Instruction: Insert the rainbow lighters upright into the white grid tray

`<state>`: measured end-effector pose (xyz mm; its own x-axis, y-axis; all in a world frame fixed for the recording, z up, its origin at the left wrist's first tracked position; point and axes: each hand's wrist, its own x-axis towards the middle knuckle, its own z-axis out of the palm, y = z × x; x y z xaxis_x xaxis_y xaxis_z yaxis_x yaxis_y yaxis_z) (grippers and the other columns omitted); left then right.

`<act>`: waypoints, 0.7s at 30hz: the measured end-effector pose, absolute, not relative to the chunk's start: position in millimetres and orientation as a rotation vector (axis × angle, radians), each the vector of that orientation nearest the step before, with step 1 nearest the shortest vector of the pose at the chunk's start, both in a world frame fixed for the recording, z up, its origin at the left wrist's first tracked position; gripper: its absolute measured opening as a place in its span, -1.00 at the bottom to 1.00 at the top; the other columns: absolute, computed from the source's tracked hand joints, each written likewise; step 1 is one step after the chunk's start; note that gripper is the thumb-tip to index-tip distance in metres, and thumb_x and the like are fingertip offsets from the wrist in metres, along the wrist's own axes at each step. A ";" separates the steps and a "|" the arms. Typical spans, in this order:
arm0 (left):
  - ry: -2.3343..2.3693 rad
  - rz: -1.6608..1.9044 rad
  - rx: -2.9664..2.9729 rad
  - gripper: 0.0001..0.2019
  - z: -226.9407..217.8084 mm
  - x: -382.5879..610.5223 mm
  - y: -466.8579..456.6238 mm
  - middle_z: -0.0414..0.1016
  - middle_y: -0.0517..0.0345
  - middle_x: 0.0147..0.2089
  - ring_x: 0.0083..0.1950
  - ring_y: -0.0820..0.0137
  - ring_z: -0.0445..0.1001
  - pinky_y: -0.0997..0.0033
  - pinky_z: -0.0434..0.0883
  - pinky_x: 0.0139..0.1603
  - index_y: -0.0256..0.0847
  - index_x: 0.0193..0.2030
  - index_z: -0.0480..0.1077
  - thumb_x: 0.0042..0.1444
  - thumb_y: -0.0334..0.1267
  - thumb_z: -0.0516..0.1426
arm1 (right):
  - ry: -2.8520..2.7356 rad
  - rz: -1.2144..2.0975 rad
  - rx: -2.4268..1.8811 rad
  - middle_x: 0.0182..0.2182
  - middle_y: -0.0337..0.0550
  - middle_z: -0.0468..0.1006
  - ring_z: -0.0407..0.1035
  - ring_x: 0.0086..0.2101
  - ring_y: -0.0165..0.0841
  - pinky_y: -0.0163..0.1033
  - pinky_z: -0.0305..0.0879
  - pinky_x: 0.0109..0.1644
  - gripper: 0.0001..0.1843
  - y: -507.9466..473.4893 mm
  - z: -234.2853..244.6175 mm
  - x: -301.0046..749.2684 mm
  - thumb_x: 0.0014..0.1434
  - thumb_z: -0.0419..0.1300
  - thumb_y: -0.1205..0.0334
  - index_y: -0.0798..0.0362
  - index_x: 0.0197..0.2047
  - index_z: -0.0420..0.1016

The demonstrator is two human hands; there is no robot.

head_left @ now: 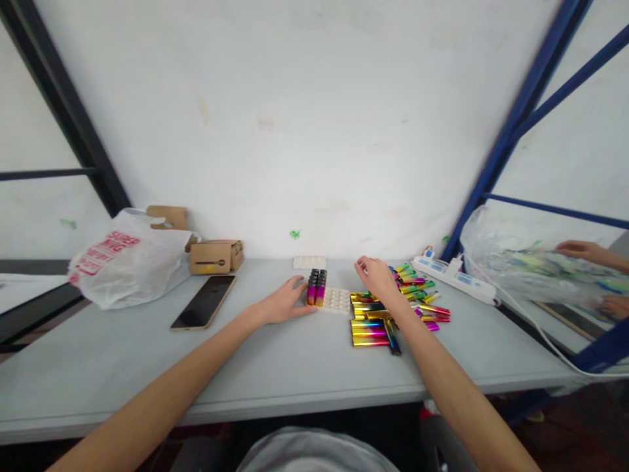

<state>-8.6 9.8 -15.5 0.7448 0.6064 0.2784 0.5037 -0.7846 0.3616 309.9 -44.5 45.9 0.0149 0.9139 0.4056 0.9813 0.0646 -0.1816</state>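
Tubes (pixel 316 292) with black tops stand upright in a close block at the left end of the white tray (pixel 338 300), right in front of you on the table (pixel 275 367). That end is done, as far as the view shows; the rest of the tray, toward your right, shows bare sockets, so by my judgement you are only partway through filling it. Just beside its right end lies the pile (pixel 376 314), loose and shiny in gold, purple, red and green, some pieces crossing others, and all of that seems left to stand up. You have more than a few there, but your forearm covers part of it, so a count isn't possible.

Your left hand (pixel 281 303) is open beside the standing block, thumb reaching along the tray's near edge and fingers to the left of the block; whether it touches either, you can't tell from here. Your right hand (pixel 379 278) is over the far left side of the pile, fingers curled in; whether they hold anything can't be told. Beyond the block, a second tray (pixel 309 262) lies near the wall (pixel 314 131), apart from both hands.
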 end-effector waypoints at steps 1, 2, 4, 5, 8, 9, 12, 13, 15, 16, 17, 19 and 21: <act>0.884 0.568 2.682 -0.27 -16.8 -8.8 10.6 0.31 -0.29 0.54 0.57 -0.15 0.30 -0.08 0.25 0.62 -0.23 0.41 0.41 0.37 0.33 0.23 | -1.915 -0.247 -1.987 -0.01 0.14 0.76 0.63 -0.01 -0.13 -0.17 0.35 0.06 -0.66 -41.6 44.0 316.4 0.61 0.03 0.18 0.10 0.05 0.64; 0.892 0.573 2.682 -0.28 -17.7 -8.6 11.1 0.29 -0.28 0.55 0.59 -0.16 0.27 -0.10 0.25 0.63 -0.22 0.39 0.42 0.36 0.33 0.24 | -1.902 -0.258 -2.074 0.03 0.16 0.75 0.63 0.02 -0.11 -0.16 0.35 0.08 -0.64 -39.1 41.3 321.3 0.61 0.03 0.19 0.11 0.09 0.65; 0.898 0.589 2.681 -0.30 -18.2 -6.7 10.8 0.30 -0.26 0.55 0.60 -0.17 0.25 -0.13 0.25 0.63 -0.19 0.37 0.44 0.33 0.30 0.27 | -1.912 -0.238 -2.190 0.10 0.19 0.73 0.61 0.09 -0.07 -0.15 0.36 0.13 -0.62 -35.1 34.9 326.3 0.60 0.05 0.16 0.11 0.15 0.65; 0.896 0.602 2.678 -0.31 -17.8 -5.1 10.1 0.31 -0.25 0.54 0.59 -0.18 0.26 -0.14 0.25 0.62 -0.19 0.36 0.45 0.32 0.29 0.29 | -1.933 -0.215 -2.220 0.13 0.19 0.72 0.59 0.13 -0.06 -0.13 0.36 0.16 -0.62 -33.1 31.6 326.9 0.59 0.07 0.14 0.11 0.18 0.65; 0.871 0.639 2.651 -0.30 -15.4 1.3 7.3 0.39 -0.26 0.48 0.52 -0.17 0.36 -0.13 0.28 0.60 -0.20 0.34 0.47 0.26 0.26 0.34 | -2.010 -0.143 -2.207 0.16 0.20 0.69 0.56 0.16 -0.04 -0.12 0.35 0.21 -0.66 -26.7 23.7 324.7 0.54 0.14 0.19 0.14 0.18 0.65; 0.864 0.647 2.637 -0.29 -14.6 3.5 6.7 0.41 -0.25 0.46 0.50 -0.17 0.39 -0.12 0.30 0.59 -0.20 0.33 0.47 0.24 0.27 0.36 | -2.033 -0.128 -2.178 0.15 0.20 0.68 0.56 0.16 -0.06 -0.14 0.35 0.21 -0.68 -24.2 21.9 323.6 0.52 0.15 0.25 0.16 0.18 0.65; 0.862 0.653 2.590 -0.25 -13.9 8.3 7.6 0.46 -0.27 0.41 0.45 -0.16 0.44 -0.09 0.35 0.55 -0.23 0.33 0.49 0.20 0.29 0.38 | -2.074 -0.094 -2.071 0.18 0.18 0.64 0.56 0.14 -0.17 -0.24 0.32 0.21 -0.60 -17.4 17.6 320.8 0.43 0.11 0.48 0.16 0.23 0.61; 0.866 0.653 2.576 -0.24 -14.3 9.1 8.5 0.46 -0.28 0.40 0.44 -0.15 0.45 -0.08 0.37 0.54 -0.24 0.32 0.50 0.19 0.30 0.39 | -2.073 -0.077 -2.044 0.19 0.17 0.63 0.56 0.14 -0.19 -0.25 0.31 0.21 -0.53 -15.6 15.9 320.2 0.41 0.07 0.55 0.15 0.28 0.58; 0.869 0.655 2.554 -0.24 -15.3 9.8 10.3 0.49 -0.29 0.37 0.41 -0.14 0.47 -0.05 0.40 0.51 -0.26 0.30 0.51 0.18 0.30 0.40 | -2.054 -0.030 -2.009 0.15 0.19 0.66 0.57 0.12 -0.19 -0.23 0.32 0.21 -0.42 -12.9 11.9 319.7 0.40 0.01 0.61 0.14 0.38 0.50; 0.865 0.661 2.548 -0.25 -15.8 9.8 11.0 0.50 -0.27 0.35 0.39 -0.13 0.48 -0.04 0.41 0.50 -0.25 0.29 0.52 0.18 0.30 0.40 | -2.041 -0.005 -1.994 0.11 0.19 0.68 0.58 0.11 -0.17 -0.20 0.33 0.20 -0.40 -12.0 9.8 319.8 0.41 0.00 0.60 0.16 0.42 0.45; 0.859 0.673 2.545 -0.27 -16.1 9.6 11.3 0.51 -0.24 0.33 0.38 -0.12 0.48 -0.03 0.41 0.50 -0.24 0.27 0.53 0.18 0.30 0.40 | -2.031 0.016 -1.976 0.08 0.20 0.70 0.58 0.11 -0.15 -0.18 0.34 0.20 -0.39 -11.2 7.7 320.1 0.42 0.00 0.59 0.17 0.45 0.42; 0.837 0.688 2.548 -0.30 -16.0 9.2 11.2 0.53 -0.20 0.30 0.36 -0.10 0.50 -0.03 0.42 0.49 -0.21 0.24 0.55 0.20 0.31 0.39 | -2.007 0.037 -1.912 0.07 0.21 0.72 0.59 0.10 -0.11 -0.13 0.36 0.22 -0.40 -9.9 4.4 321.4 0.41 0.06 0.56 0.19 0.47 0.39; 0.818 0.690 2.553 -0.32 -14.8 8.7 10.3 0.54 -0.18 0.28 0.35 -0.10 0.50 -0.04 0.41 0.49 -0.20 0.21 0.56 0.21 0.33 0.37 | -1.962 0.038 -1.816 0.09 0.21 0.71 0.59 0.10 -0.11 -0.11 0.37 0.26 -0.40 -8.3 3.1 322.8 0.34 0.14 0.55 0.18 0.41 0.45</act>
